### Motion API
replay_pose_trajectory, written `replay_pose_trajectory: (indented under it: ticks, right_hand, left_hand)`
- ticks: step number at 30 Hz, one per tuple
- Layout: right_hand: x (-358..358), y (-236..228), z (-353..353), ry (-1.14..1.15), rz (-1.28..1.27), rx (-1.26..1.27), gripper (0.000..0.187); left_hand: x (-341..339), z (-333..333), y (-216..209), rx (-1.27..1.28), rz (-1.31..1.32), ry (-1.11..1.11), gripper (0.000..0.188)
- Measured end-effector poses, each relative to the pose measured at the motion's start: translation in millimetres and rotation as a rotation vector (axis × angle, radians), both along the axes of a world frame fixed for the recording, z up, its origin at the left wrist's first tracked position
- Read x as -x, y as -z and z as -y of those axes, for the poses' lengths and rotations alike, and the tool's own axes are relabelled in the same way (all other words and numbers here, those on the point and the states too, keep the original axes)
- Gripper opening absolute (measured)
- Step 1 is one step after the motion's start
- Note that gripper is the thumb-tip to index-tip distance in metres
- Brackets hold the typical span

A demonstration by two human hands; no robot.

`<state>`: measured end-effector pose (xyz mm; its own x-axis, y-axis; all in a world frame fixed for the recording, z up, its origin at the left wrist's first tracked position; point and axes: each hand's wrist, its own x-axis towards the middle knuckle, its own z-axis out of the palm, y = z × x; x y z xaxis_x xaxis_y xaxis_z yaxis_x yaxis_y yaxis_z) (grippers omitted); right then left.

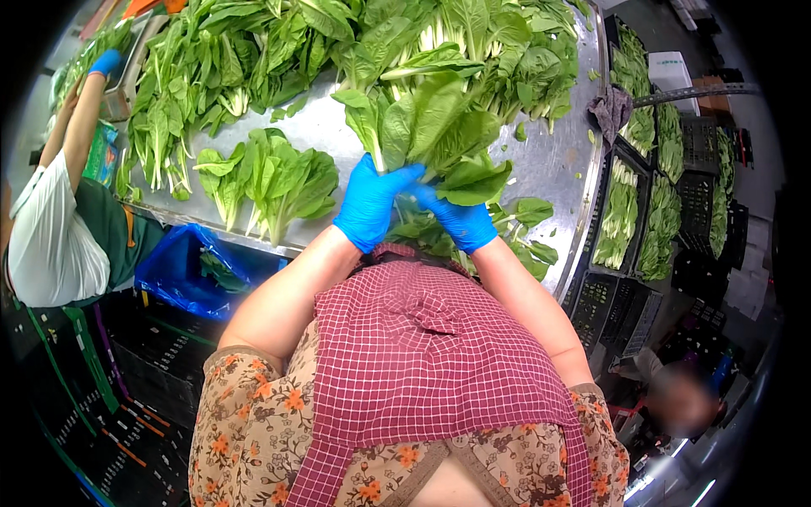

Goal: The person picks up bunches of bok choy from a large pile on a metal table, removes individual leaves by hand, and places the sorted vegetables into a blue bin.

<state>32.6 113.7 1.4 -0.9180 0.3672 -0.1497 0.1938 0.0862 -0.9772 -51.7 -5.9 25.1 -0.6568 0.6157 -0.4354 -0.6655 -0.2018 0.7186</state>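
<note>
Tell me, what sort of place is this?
Probably a vegetable packing room: leafy greens lie heaped on a metal table, black crates hold more, and another worker is at left.

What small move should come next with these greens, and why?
Probably steady the held greens with the left hand and tidy the drooping leaf with the right hand: it splays out over that hand, apart from the more upright leaves.

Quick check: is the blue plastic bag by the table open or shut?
Open: the mouth of the blue plastic bag gapes beside the metal table, and dark green leaves show inside it.
</note>
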Motion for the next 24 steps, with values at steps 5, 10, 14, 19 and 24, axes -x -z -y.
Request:
replay_pose_trajectory:
  ticks: [5, 10, 14, 19, 24]
  right_hand:
    - [-3, 4, 2, 0.027, -0.029, 0.118, 0.036]
    - [1, -11, 5, 0.129, 0.057, 0.312, 0.035]
    - [-3, -5, 4, 0.136, 0.056, 0.247, 0.032]
    - [-2, 2, 6, 0.125, 0.036, 0.199, 0.028]
    - [5, -15, 11, 0.247, 0.068, 0.352, 0.027]
  left_hand:
    - [0, 2, 4, 0.01, -0.001, -0.001, 0.031]
    - [3, 5, 9, 0.06, -0.015, -0.016, 0.029]
    - [4, 7, 7, 0.043, -0.02, 0.05, 0.032]
    - [4, 5, 11, 0.083, -0.084, 0.055, 0.03]
    - [5, 6, 22, 0.041, -0.067, 0.029, 0.027]
